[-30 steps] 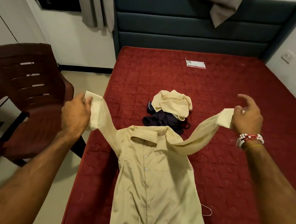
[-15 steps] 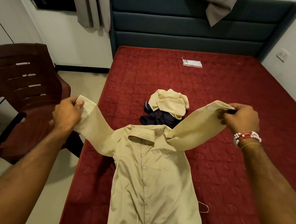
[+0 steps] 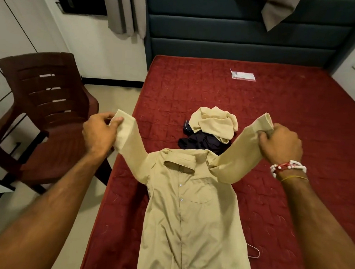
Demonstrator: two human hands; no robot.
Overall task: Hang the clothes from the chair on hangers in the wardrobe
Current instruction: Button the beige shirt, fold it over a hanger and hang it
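No text, label, brand or number could be read. A small white packet (image 3: 243, 76) lay on the red mattress (image 3: 303, 124) near the headboard. It had a red strip along its near edge, and any print on it was too small to make out. The beige shirt (image 3: 185, 222) showed only plain cloth and buttons, with no legible tag.

Both your arms reach forward, spread wide apart.
Your left hand (image 3: 99, 132) pinches one cuff of the shirt (image 3: 186, 211), thumb on top; your right hand (image 3: 280, 144) grips the other cuff, back of the hand up.
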